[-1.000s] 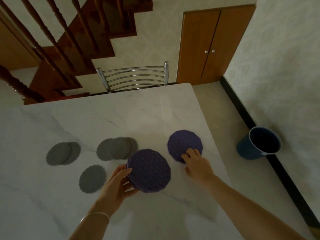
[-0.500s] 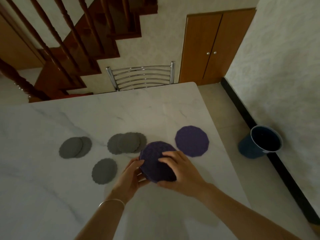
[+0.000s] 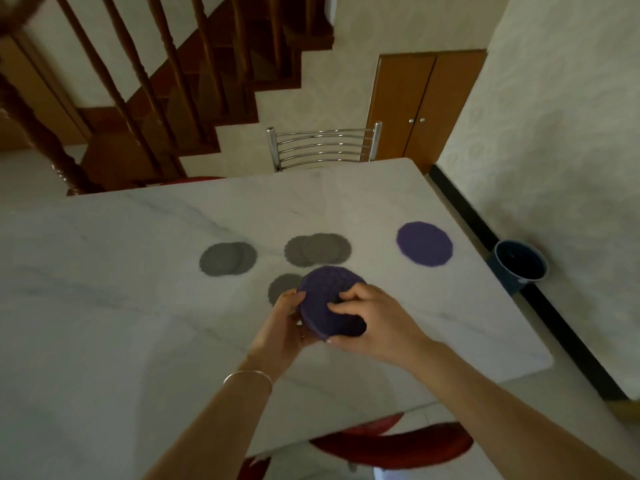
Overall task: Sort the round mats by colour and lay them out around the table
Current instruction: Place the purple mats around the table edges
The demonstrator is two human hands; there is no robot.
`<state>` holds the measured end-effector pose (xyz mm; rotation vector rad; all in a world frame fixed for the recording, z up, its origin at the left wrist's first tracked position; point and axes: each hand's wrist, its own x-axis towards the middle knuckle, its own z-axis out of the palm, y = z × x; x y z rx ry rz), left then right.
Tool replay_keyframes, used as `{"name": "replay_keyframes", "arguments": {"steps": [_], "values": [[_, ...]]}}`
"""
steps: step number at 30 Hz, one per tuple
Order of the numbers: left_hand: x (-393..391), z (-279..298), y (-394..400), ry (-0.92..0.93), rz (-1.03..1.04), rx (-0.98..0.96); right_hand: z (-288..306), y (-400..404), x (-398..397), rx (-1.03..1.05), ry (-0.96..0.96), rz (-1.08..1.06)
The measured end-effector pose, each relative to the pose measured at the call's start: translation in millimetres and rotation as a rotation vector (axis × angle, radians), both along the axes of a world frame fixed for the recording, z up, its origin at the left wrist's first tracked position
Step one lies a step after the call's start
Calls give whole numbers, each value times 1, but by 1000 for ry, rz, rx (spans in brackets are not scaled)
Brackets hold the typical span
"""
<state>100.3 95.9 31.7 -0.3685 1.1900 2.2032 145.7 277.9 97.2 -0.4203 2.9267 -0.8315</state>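
I held the purple mat stack point(image 3: 327, 306) just above the desk point(image 3: 138, 341), my left hand point(image 3: 284, 323) gripping its edge to steady it while the fingers point(image 3: 346, 306) of my right hand point(image 3: 374, 323) curled over the top mat, apparently to peel one off. One purple mat point(image 3: 424, 244) lay near the right edge, well apart from the grey mats point(image 3: 317, 249), which kept the colours separate. The desk was white marble, with a metal chair point(image 3: 323, 145) and wooden stairs point(image 3: 173, 98) behind.

Far table point(image 3: 242, 202): bare marble, open to reach.
Centre: grey mats point(image 3: 317, 249) clustered, blocking.
Right: purple mat point(image 3: 424, 244) near edge.
Beyond: chair point(image 3: 323, 147).
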Motion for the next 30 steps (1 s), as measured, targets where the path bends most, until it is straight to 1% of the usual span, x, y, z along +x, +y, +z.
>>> {"name": "replay_keyframes", "arguments": {"steps": [3, 5, 11, 14, 19, 25, 27, 30], "values": [[17, 8, -41, 65, -51, 34, 10, -34, 15, -71, -140, 14], [27, 12, -62, 87, -83, 49, 15, -50, 24, -110, -200, 26], [48, 19, -97, 70, -60, 54, 31, -80, 44, -205, -230, 92], [57, 19, -105, 42, -48, -20, 33, -89, 50, -117, -147, 113], [68, 16, -116, -16, -1, -129, 29, -74, 51, 113, 78, 20], [83, -1, -132, -54, 94, -194, 7, -27, 24, 248, 155, -204], [86, -6, -136, -60, 120, -199, -1, -17, 21, 311, 194, -222], [89, -12, -139, -70, 152, -199, -20, -8, 27, 433, 233, -157]]}}
